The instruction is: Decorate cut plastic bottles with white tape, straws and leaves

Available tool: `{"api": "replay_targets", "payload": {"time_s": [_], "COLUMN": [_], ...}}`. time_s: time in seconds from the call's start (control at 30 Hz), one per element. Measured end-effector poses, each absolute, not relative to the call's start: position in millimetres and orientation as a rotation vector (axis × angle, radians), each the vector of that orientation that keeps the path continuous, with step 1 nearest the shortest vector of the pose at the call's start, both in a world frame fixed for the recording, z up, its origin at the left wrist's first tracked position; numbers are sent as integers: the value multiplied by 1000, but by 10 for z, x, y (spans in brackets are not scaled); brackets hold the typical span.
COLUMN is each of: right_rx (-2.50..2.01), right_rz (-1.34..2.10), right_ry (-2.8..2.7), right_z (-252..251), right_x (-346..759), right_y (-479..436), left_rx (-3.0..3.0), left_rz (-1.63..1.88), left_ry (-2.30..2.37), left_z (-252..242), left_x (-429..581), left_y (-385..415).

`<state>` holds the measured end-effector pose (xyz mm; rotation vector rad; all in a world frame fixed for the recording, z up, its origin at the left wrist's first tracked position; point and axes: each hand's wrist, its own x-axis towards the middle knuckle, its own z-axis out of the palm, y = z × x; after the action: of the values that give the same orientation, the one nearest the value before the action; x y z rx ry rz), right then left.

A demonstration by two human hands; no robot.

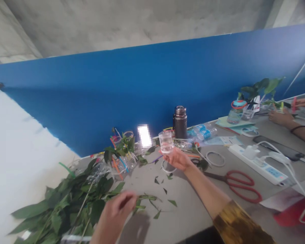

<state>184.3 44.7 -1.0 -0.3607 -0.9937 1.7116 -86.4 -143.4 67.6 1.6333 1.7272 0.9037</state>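
My right hand (175, 159) raises a small clear plastic cup (166, 142) holding some water, gripped at its base. My left hand (114, 213) is blurred, its fingers closed on a thin green leafy sprig (146, 197). That hand is next to a heap of cut leafy branches (58, 210) lying at the table's left end. Small leaf scraps (162, 186) are scattered on the grey tabletop (188, 217) between my hands.
Beyond my hands stand a dark metal thermos (180, 122), plastic water bottles (203, 131) and clear cut bottles with coloured strips (123, 164). Red-handled scissors (240, 186) and a white power strip (256, 164) lie right. A co-worker's hand (281, 118) works at the far right.
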Motion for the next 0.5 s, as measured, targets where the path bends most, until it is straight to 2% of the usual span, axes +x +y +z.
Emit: {"api": "replay_targets", "payload": {"time_s": [0.13,0.2,0.33,0.5], "right_rx": [-351,-413,-639,-824], "right_rz": [1631,1531,1227,810], "right_ry": [-965,-992,-1146,-1404], "right_z": [-30,-69,-168,-196], "right_x": [1774,1752,1733,1711], "right_y": [456,503,586,488], "left_rx": [1501,1417,1304,1132], "left_rz": [1258,1324,1344,1437], "left_ry": [1439,1298,999,960], "left_z": [756,706,478,279], "left_x": [-208,49,282,286], "left_y": [-452,-138,152,268]}}
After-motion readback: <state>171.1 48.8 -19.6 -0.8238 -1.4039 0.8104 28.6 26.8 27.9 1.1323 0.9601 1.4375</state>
